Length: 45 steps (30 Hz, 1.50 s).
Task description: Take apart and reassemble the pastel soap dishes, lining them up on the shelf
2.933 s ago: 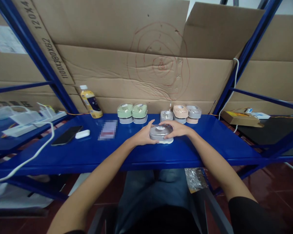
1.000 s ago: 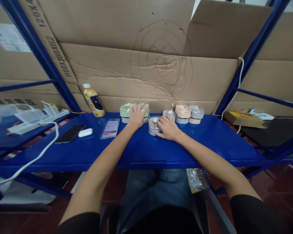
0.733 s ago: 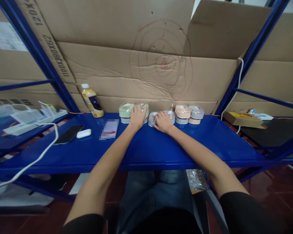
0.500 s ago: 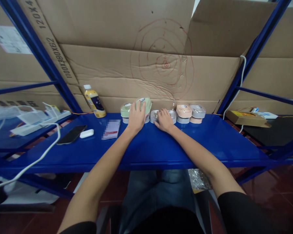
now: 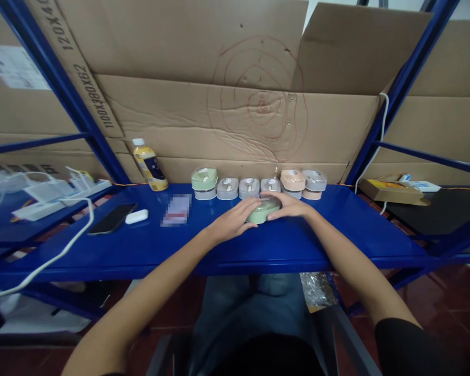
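Left hand point(image 5: 233, 221) and right hand point(image 5: 289, 205) cup a green tub point(image 5: 263, 210), fingers pressed together along its sides. Grey tubs point(image 5: 238, 188) stand just behind it.

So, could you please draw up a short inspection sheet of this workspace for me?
Surface: blue steel shelf, glossy, with items along its back.
Job's things: pale green container near the front of the row; six lidded containers stand in a line behind it.
Clutter: smartphone, white earbud case, blurred card, yellow-labelled bottle.
Hands: left hand and right hand have their fingers on the container from either side.
Cables: white cable runs off the shelf's left end, near a power strip.
Surroundings: cardboard sheets with red rings drawn on them, blue rack upright.
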Each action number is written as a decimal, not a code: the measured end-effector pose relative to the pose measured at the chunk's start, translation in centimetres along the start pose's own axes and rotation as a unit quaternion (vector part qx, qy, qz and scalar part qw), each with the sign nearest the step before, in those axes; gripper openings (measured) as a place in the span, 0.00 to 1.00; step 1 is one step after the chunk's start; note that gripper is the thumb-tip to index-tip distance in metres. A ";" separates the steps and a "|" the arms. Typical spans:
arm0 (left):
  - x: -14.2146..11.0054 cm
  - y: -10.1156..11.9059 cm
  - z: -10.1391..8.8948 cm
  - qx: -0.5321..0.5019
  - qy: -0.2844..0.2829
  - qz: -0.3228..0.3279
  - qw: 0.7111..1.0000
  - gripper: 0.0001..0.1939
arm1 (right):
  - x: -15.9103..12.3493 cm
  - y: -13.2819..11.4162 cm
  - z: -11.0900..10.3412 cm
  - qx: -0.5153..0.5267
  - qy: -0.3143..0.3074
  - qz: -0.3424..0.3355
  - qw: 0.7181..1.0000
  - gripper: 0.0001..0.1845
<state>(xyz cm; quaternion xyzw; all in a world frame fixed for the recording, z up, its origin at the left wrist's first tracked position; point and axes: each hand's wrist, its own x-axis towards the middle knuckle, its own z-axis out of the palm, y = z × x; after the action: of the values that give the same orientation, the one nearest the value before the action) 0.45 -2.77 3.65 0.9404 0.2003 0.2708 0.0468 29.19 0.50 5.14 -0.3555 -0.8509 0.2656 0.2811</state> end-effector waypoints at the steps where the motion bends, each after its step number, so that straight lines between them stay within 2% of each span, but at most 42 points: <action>1: -0.1 0.0 0.1 -0.003 -0.005 -0.003 1.000 0.34 | 0.1 0.0 0.2 -0.018 -0.007 0.002 1.000 0.51; 7: -0.4 -1.0 0.3 -0.026 0.003 -0.066 0.997 0.35 | 0.3 -1.0 2.2 -0.154 0.046 0.020 0.987 0.53; 10: -0.3 -1.6 0.6 -0.058 0.027 -0.109 0.992 0.42 | 0.2 -2.2 3.7 -0.216 0.061 0.047 0.973 0.51; 14: -0.2 -2.4 0.9 -0.097 0.045 -0.193 0.975 0.53 | 0.1 -3.7 4.9 -0.264 0.046 0.058 0.962 0.48; 17: -0.3 -2.8 0.9 -0.133 0.029 -0.216 0.967 0.59 | 0.0 -3.9 4.7 -0.253 0.022 0.052 0.966 0.50; 20: -0.3 -2.9 0.9 -0.158 0.029 -0.206 0.965 0.59 | 0.0 -3.5 4.1 -0.218 0.012 0.023 0.976 0.50; 28: -0.6 -3.0 1.3 -0.132 0.029 -0.198 0.971 0.64 | 0.0 -1.9 1.7 -0.085 0.043 -0.010 0.995 0.40; 31: -0.8 -3.2 1.3 -0.112 0.033 -0.167 0.979 0.57 | -0.3 -1.3 0.3 -0.037 0.051 -0.009 0.998 0.36; 35: -0.9 -3.3 1.3 -0.060 0.008 -0.135 0.989 0.31 | -0.6 -0.6 -1.2 -0.006 0.093 0.013 0.996 0.32; 37: -1.0 -3.2 1.3 -0.049 -0.010 -0.134 0.990 0.25 | -0.6 -0.4 -1.5 -0.002 0.128 0.027 0.991 0.31; 42: -0.7 -3.0 1.2 -0.049 0.001 -0.125 0.991 0.24 | -0.4 -0.3 -1.2 -0.022 0.182 0.029 0.983 0.32; 45: -0.5 -3.5 1.0 -0.052 0.080 -0.155 0.983 0.24 | -0.4 -0.3 -1.1 -0.013 0.215 0.038 0.976 0.31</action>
<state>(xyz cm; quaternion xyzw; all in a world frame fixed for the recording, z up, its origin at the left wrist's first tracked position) -0.66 0.29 1.90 0.8698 0.3320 0.3443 0.1208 30.02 0.36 5.99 -0.4400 -0.7597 0.1826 0.4426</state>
